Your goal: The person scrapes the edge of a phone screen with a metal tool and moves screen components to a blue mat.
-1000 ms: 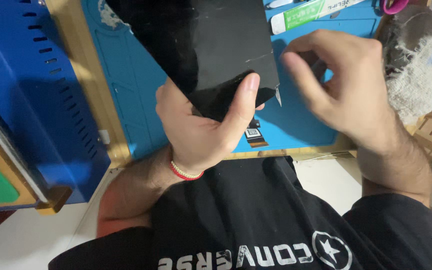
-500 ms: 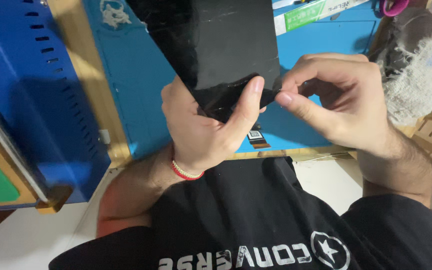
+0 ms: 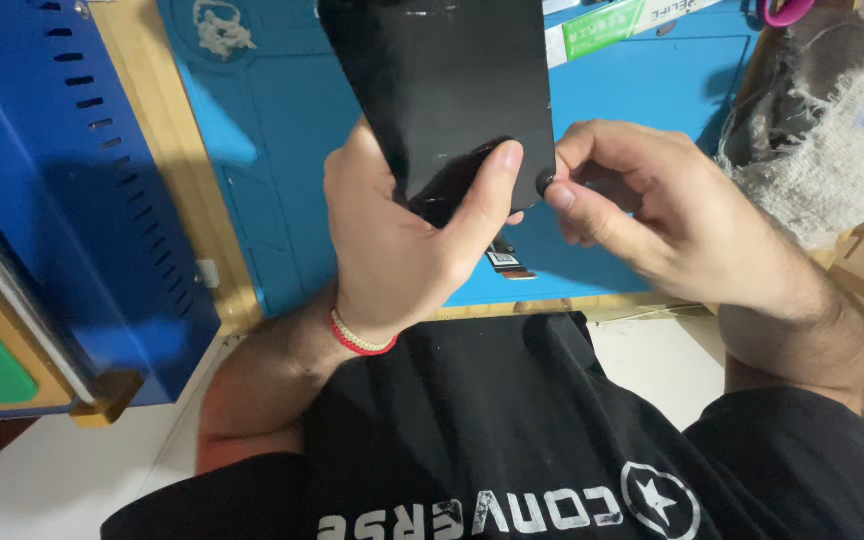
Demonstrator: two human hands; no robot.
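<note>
A flat black phone screen panel [image 3: 442,85] is held upright over the blue work mat [image 3: 282,170]. My left hand [image 3: 402,240] grips its lower edge, the thumb pressed across the glossy face. My right hand [image 3: 652,215] pinches the panel's lower right corner between thumb and forefinger. A short flex cable with a small white label [image 3: 505,258] hangs below the panel, between my hands. A red and pale cord bracelet [image 3: 360,338] circles my left wrist.
A blue metal cabinet [image 3: 62,200] with slots stands at the left. A wooden table edge [image 3: 182,190] borders the mat. Frayed white cloth [image 3: 832,140] lies at the right. A green and white box [image 3: 607,25] lies at the far edge.
My right hand came in from the right and closed its thumb and forefinger on the panel's lower right corner. The panel has shifted slightly upward with my left hand.
</note>
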